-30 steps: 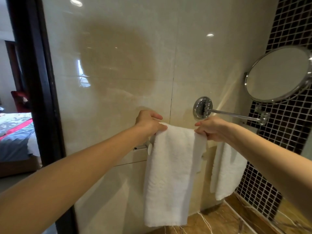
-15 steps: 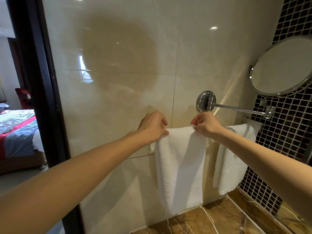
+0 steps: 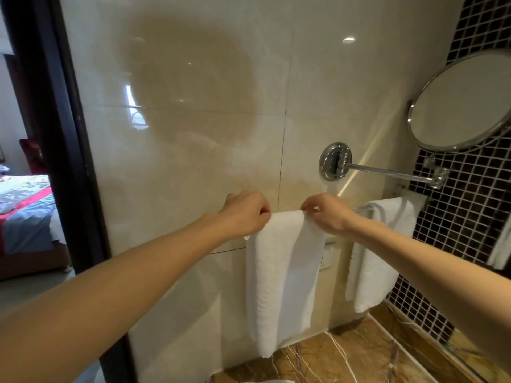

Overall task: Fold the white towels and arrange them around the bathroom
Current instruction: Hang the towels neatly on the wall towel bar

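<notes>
A folded white towel (image 3: 282,277) hangs over a chrome towel rail (image 3: 362,209) on the beige tiled wall. My left hand (image 3: 246,214) grips the towel's top left corner at the rail. My right hand (image 3: 326,214) pinches its top right corner. A second white towel (image 3: 378,255) hangs on the same rail farther right, apart from both hands. The rail is mostly hidden under the two towels.
A round chrome mirror (image 3: 461,103) on a swing arm (image 3: 387,170) juts out above the rail at the right. Dark mosaic tiles (image 3: 464,217) cover the right wall. A brown marble counter (image 3: 345,357) lies below. A dark door frame (image 3: 55,150) and a bed (image 3: 25,205) are at left.
The towel has been drawn up higher on the rail and its top edge pulled straighter. Both hands have shifted slightly along the top fold. My head has moved back, so the view is wider.
</notes>
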